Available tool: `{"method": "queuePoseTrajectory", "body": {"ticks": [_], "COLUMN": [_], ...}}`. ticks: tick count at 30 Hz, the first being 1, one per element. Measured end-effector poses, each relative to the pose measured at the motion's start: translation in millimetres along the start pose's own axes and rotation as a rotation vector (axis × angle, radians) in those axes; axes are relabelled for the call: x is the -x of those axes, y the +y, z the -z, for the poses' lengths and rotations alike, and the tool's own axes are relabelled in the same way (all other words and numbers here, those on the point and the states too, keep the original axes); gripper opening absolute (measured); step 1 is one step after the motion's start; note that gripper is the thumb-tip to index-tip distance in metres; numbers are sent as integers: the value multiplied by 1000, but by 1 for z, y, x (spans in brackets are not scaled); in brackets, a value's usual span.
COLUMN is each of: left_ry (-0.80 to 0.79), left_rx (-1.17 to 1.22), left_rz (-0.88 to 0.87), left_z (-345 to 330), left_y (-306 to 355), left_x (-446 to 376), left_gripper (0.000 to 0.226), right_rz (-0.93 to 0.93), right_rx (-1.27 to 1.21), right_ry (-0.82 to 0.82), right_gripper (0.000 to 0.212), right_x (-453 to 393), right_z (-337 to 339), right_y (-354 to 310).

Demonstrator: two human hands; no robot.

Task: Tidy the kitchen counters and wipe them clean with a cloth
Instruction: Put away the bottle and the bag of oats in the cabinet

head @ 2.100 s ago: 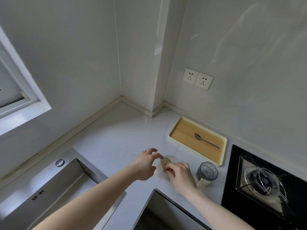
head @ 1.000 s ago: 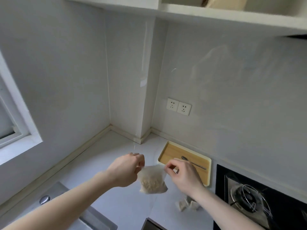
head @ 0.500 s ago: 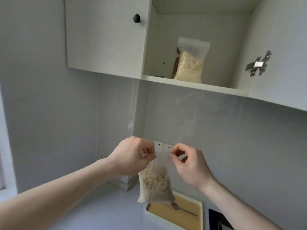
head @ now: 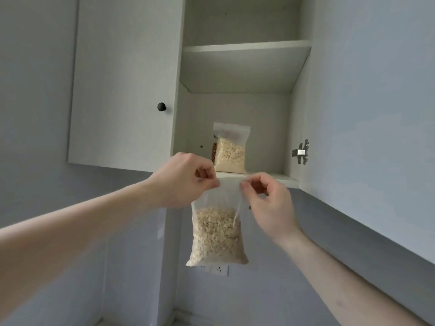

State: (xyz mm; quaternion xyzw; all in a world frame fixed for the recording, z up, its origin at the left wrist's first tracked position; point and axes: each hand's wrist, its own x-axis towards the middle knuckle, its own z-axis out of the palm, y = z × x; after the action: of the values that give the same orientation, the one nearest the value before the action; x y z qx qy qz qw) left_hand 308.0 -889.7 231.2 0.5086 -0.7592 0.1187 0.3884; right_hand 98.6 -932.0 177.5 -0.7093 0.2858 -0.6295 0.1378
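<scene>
A clear zip bag of pale oat flakes (head: pixel 216 234) hangs in the air in front of the wall cupboard. My left hand (head: pixel 186 182) pinches its top left corner and my right hand (head: pixel 266 203) pinches its top right corner. The bag's upper edge sits level with the cupboard's bottom shelf (head: pixel 280 178). A second, similar bag of flakes (head: pixel 230 149) stands upright on that shelf, with something brown half hidden behind it.
The cupboard's right door (head: pixel 367 114) stands open with a metal hinge (head: pixel 301 152) on its inner face. The left door (head: pixel 122 81) is closed and has a black knob (head: pixel 161 106). An upper shelf (head: pixel 244 49) holds nothing visible. A double socket (head: pixel 219 269) shows below the bag.
Both hands picked the bag off the counter and raised it to the height of the cupboard's bottom shelf. My view tilted up from the counter to the open cupboard.
</scene>
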Motion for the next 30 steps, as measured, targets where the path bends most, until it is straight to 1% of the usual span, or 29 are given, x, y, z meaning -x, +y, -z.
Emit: {"method": "queuePoseTrajectory", "body": {"ticks": [2,4,7,9,11,12,14,16,18,19,21,23,24,26,30], "left_ry": [36,73,137,178,212,230,263,303,337,328,260,199,179,135,5], "left_rx": [-9,-14,-18,-38,-36,-27,-8,26,118,173,236,245,235,171,11], "left_rz": [-31,-57,-90,-98,-79,-68,-47,-5,68,115,199,239,245,233,245], "left_z": [8,17,31,41,50,53,55,56,56,55,50,41,35,23,0], "left_y": [9,17,26,31,32,33,35,37,36,35,30,24,19,10,-7], "left_x": [-15,-30,-49,-60,-70,-74,-83,-91,-98,-100,-102,-101,-100,-99,-100], "left_gripper": [20,20,19,19,20,20,18,18,22,33,57,66,67,58,31], "right_rz": [-3,-53,-144,-147,-150,-151,-137,-109,-96,-96,-100,-110,-119,-147,-201], "right_rx": [-45,-117,-227,-243,-280,-307,-324,-287,-248,-238,-226,-211,-204,-195,-160], "right_ry": [34,26,-54,-148,-209,-211,-162,-91,-4,44,137,210,240,298,369], "right_gripper": [11,16,30,39,39,38,36,32,29,30,34,40,43,46,37], "right_x": [-9,-15,-20,-19,-18,-20,-27,-39,-54,-61,-76,-92,-100,-116,-139], "right_z": [2,3,0,-1,-4,-5,-7,-11,-15,-18,-22,-23,-23,-22,-20], "right_y": [-8,-16,-24,-28,-32,-34,-38,-38,-34,-31,-23,-13,-9,0,17]}}
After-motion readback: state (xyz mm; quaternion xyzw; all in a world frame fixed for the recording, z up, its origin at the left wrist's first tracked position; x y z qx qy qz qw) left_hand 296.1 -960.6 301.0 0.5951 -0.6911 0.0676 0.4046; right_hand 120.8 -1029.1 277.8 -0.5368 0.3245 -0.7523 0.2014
